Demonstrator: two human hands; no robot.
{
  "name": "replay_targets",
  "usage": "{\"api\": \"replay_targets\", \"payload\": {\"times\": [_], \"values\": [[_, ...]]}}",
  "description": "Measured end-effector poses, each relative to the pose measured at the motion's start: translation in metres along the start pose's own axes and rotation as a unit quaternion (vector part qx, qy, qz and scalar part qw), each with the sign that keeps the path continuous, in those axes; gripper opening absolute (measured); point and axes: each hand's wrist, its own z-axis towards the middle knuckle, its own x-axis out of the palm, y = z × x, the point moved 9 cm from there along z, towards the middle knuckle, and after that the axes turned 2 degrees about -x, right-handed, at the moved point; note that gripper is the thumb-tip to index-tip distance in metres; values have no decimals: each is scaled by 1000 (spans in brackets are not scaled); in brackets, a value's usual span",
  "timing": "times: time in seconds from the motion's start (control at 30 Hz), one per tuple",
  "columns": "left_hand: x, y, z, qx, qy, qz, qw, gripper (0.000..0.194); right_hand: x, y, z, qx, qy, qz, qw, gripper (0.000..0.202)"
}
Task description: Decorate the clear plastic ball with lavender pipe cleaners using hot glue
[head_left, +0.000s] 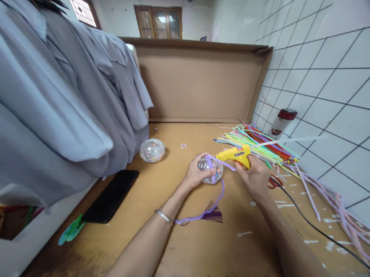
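Observation:
Near the middle of the table, my left hand [198, 172] is closed around a clear faceted ball [218, 170]. A purple pipe cleaner [226, 164] wraps over the ball, with one end sticking out to the right. Another purple strand [222, 193] curves down from the ball toward a dark purple tassel [214, 214]. My right hand [255, 173] grips the handle of a yellow glue gun [238, 153]. Its nozzle points left, close to the ball's upper right; whether it touches the pipe cleaner I cannot tell. A long clear glue stick [293, 140] extends from its back.
Colourful pipe cleaners [267, 141] lie by the tiled wall, near a red-lidded jar [282, 121]. Red-handled scissors [275, 182] and a black cord [299, 215] are at right. Left are a clear faceted bowl [152, 150], a phone [111, 197] and grey cloth [58, 92]. Cardboard [200, 78] stands behind.

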Motion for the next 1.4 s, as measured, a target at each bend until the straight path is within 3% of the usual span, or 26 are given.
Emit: {"api": "replay_targets", "payload": {"times": [1.4], "values": [[0, -1, 0, -9, -1, 10, 1000, 62, 2, 0, 1, -3, 9, 3, 1000, 21]]}}
